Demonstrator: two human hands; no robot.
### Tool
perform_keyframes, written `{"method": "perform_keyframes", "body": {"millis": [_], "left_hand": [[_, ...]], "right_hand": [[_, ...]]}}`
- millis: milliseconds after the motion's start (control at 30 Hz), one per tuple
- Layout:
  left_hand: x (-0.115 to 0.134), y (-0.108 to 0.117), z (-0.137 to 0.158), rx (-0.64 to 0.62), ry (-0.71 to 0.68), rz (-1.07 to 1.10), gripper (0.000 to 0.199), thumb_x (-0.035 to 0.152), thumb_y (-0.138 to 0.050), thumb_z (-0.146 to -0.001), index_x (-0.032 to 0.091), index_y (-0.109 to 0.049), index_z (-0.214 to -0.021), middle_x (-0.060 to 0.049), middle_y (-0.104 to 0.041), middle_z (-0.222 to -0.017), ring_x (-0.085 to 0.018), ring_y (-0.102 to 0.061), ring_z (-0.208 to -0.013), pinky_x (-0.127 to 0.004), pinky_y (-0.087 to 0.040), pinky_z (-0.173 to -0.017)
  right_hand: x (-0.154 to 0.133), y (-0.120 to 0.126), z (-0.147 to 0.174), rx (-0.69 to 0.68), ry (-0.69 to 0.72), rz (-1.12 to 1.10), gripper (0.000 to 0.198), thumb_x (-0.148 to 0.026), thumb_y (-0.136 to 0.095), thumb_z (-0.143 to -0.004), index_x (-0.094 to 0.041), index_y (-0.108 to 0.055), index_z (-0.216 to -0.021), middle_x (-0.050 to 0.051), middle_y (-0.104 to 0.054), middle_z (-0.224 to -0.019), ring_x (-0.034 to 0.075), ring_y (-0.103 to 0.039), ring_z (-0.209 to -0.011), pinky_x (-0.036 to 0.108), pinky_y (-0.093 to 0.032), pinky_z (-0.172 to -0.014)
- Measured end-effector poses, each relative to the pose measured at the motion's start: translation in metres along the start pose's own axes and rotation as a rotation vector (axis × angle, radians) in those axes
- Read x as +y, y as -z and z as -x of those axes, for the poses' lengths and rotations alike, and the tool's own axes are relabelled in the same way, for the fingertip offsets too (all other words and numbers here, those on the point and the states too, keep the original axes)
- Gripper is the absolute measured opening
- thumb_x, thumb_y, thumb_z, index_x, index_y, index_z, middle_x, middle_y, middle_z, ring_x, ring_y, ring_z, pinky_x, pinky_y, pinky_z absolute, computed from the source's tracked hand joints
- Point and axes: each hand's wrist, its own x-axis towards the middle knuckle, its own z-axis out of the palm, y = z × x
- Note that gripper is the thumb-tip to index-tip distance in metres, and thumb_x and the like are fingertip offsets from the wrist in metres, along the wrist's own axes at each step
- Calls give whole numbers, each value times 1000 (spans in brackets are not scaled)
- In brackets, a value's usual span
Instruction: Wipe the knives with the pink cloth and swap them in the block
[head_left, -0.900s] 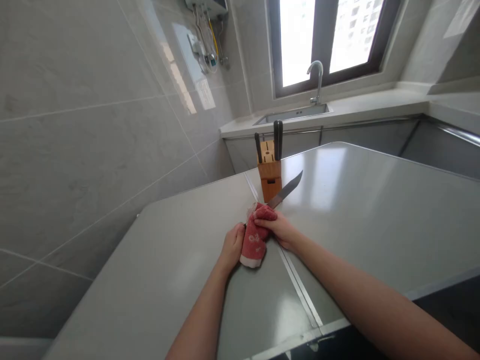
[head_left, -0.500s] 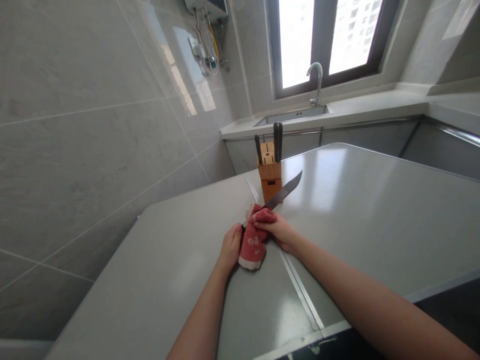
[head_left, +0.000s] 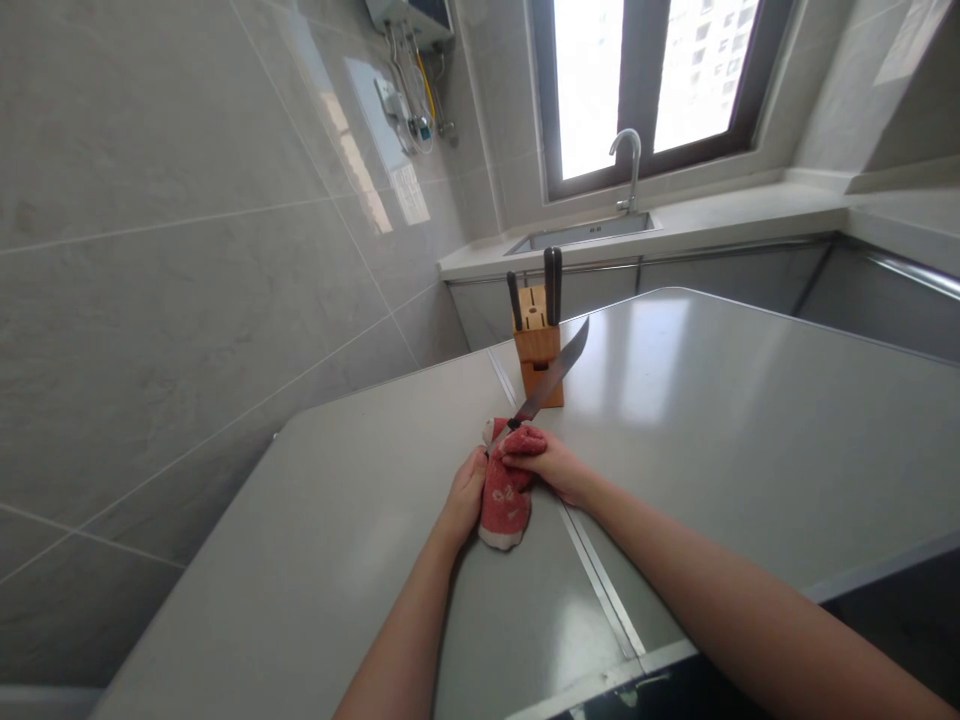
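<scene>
Both hands (head_left: pixel 510 478) clamp the red cloth (head_left: pixel 506 495) around the knife (head_left: pixel 551 375).

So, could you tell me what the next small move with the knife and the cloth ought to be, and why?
Probably slide the red cloth, pinched by the right hand, up along the knife toward its tip. The left hand grips the handle end, and most of the blade shows bare above the cloth, in front of the knife block.

Both forearms are bare to the frame's edge, and the hands wear no gloves, rings or watch.
</scene>
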Motion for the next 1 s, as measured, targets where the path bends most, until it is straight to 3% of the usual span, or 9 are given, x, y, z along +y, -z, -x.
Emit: {"method": "perform_keyframes", "body": {"millis": [300,600,1000], "left_hand": [[-2,3,-3,-12,4,-130,31,48,-43,-87,17,-50,-92,-1,-56,-84,-13,-50,-77,-25,-42,-72],[2,0,0,-2,-20,-178,27,44,-53,-82,18,-45,-83,3,-49,-73,-10,-45,-65,-22,-39,-64],[8,-3,2,2,-76,-418,25,40,-48,-85,18,-51,-97,-3,-63,-90,-16,-55,-79,-27,-42,-73]], "right_hand": [[9,4,-4,85,-9,-65,29,-28,-79,-57,-19,-66,-81,2,-69,-82,17,-64,-79,34,-47,-81],[5,2,-3,63,-6,-28,33,-31,-78,-59,-17,-68,-87,3,-70,-81,18,-64,-78,34,-48,-79],[5,2,-2,34,5,16,37,-32,-78,-60,-17,-67,-91,5,-70,-89,19,-64,-85,35,-47,-84]]}}
